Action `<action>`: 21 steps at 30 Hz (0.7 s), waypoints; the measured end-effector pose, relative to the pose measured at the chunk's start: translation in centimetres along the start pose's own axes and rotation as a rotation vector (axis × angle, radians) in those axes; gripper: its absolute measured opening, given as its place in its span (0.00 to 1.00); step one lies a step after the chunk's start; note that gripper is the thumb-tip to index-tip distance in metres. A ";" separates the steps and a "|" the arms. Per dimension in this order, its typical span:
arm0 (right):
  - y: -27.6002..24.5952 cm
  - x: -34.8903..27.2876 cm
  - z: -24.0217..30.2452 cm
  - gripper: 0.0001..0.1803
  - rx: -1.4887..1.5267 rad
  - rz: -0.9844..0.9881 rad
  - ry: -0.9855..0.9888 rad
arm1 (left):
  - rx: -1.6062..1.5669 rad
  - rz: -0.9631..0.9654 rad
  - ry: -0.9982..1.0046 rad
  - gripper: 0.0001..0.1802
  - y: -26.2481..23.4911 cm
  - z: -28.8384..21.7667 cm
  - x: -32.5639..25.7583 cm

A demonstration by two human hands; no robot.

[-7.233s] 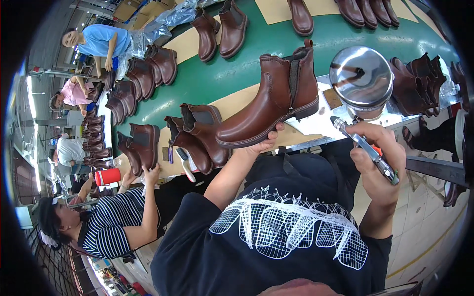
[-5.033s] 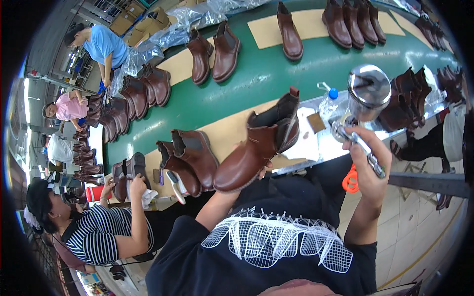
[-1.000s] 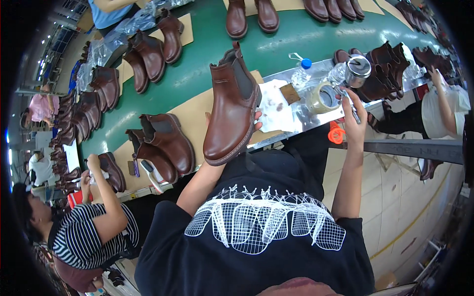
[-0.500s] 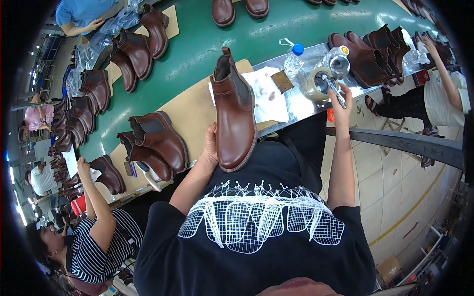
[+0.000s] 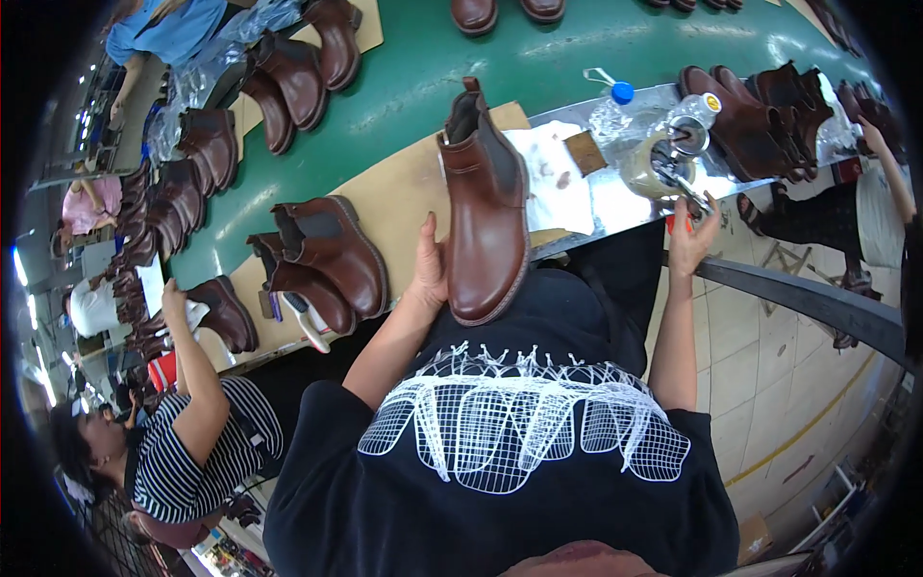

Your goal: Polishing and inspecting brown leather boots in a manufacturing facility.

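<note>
A brown leather ankle boot point(image 5: 484, 240) with dark elastic side panels stands toe toward me, just above my lap. My left hand point(image 5: 432, 267) grips it from its left side, thumb up and fingers hidden behind the leather. Out to the right, my right hand point(image 5: 694, 236) pinches a slim silver pen-like tool point(image 5: 688, 190). Its far end is over a round pale-yellow-rimmed container point(image 5: 630, 173), whose dark inside I cannot make out clearly. Beside the boot lie a stained white cloth point(image 5: 553, 183) and a small brown block point(image 5: 584, 152).
Clear plastic bottles, one blue-capped point(image 5: 622, 93), stand behind the container. Brown boots point(image 5: 332, 255) sit on cardboard at left, with more boots point(image 5: 745, 135) at right. A co-worker in a striped top point(image 5: 207, 433) works at my left. A dark metal bar point(image 5: 798, 293) runs at right.
The view has shifted, so the bench appears farther right. My right hand has tilted the tool toward the round container. My left hand still grips the boot.
</note>
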State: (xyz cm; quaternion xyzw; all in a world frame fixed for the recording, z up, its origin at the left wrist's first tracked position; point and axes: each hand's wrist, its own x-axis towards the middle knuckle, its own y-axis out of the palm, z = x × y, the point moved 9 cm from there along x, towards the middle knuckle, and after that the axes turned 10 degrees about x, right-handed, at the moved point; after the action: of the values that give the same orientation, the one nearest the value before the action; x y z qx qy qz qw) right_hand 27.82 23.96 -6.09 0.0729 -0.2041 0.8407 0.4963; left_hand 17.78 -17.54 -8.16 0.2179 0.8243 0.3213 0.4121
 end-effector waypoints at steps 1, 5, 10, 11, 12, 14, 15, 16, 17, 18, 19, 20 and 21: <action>-0.5 -0.5 2.4 0.33 0.004 -0.056 -0.049 | 0.002 -0.014 0.008 0.57 0.0 -0.2 0.0; -2.3 -3.6 3.3 0.23 -0.004 -0.148 -0.080 | 0.002 0.038 -0.018 0.55 1.6 -1.1 -0.5; 2.5 -5.8 8.4 0.07 0.295 0.275 0.011 | 0.591 -0.353 0.242 0.42 -3.4 -7.0 -0.6; 4.3 -5.9 8.6 0.09 0.190 0.412 0.021 | 0.601 -0.361 0.235 0.42 -2.5 -7.9 -0.6; 5.7 -5.5 9.4 0.11 0.135 0.471 0.014 | 0.707 -0.473 0.454 0.37 -1.3 -11.0 -1.7; 9.2 -5.1 11.1 0.16 0.031 0.556 0.004 | 0.853 -0.550 0.768 0.28 2.9 -15.7 -4.2; 10.6 -4.6 11.1 0.18 -0.017 0.578 0.008 | 0.899 -0.516 0.855 0.24 5.3 -17.3 -4.8; 11.9 -4.1 10.4 0.18 -0.016 0.582 0.006 | 0.911 -0.435 0.829 0.21 7.2 -18.4 -4.8; 13.1 -3.7 10.4 0.21 -0.155 0.540 -0.151 | 0.912 -0.435 0.831 0.21 8.2 -19.2 -4.5; 14.0 -3.4 10.6 0.25 -0.293 0.494 -0.306 | 1.175 -0.413 0.977 0.22 10.9 -19.9 -4.7; 14.9 -3.0 10.6 0.25 -0.292 0.496 -0.304 | 1.440 -0.385 1.115 0.22 13.5 -20.1 -4.9; 16.0 -2.9 9.7 0.27 -0.389 0.541 -0.214 | 1.561 -0.364 1.199 0.25 15.8 -20.2 -5.3; 16.8 -2.8 8.7 0.30 -0.487 0.584 -0.122 | 1.566 -0.365 1.196 0.25 16.1 -20.5 -5.0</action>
State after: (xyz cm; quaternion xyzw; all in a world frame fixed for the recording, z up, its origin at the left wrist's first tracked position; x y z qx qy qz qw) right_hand 14.00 10.95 -3.67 -0.0585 -0.4390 0.8677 0.2256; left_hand 5.33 -16.63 15.29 0.1005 0.8962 -0.3233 -0.2866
